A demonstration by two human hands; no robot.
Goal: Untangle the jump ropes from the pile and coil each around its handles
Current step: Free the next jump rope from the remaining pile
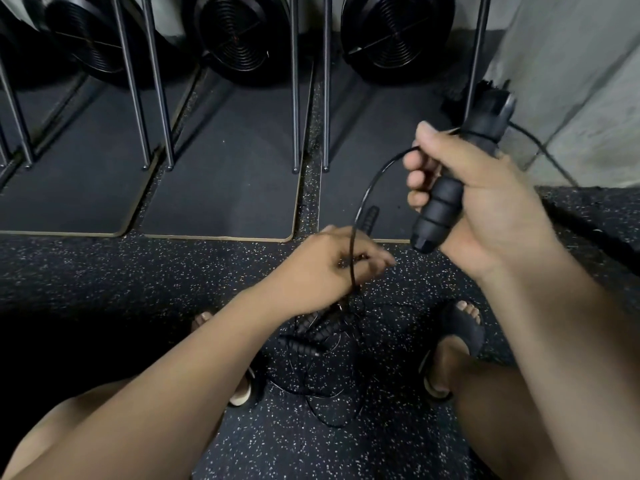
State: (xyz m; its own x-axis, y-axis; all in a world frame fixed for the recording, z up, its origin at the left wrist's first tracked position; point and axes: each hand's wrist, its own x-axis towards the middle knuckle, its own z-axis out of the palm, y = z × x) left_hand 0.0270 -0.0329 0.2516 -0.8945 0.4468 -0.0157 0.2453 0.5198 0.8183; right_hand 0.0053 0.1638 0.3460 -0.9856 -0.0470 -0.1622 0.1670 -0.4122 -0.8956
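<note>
My right hand [481, 199] grips a black ribbed jump-rope handle [440, 211], held up at the right with its top end near the wall. A thin black rope [363, 199] arcs from the top of that handle down to my left hand [329, 268], which pinches it just above the pile. The pile [318, 344] of tangled black ropes and several ribbed handles lies on the speckled floor between my feet. Another black handle [369, 218] pokes up just beyond my left hand.
Three black fan-wheeled machines [242, 39] on metal legs [294, 98] stand on dark mats [225, 174] ahead. A grey wall [571, 81] rises at the right, with a cable [540, 147] along its foot. My sandalled feet [453, 344] flank the pile.
</note>
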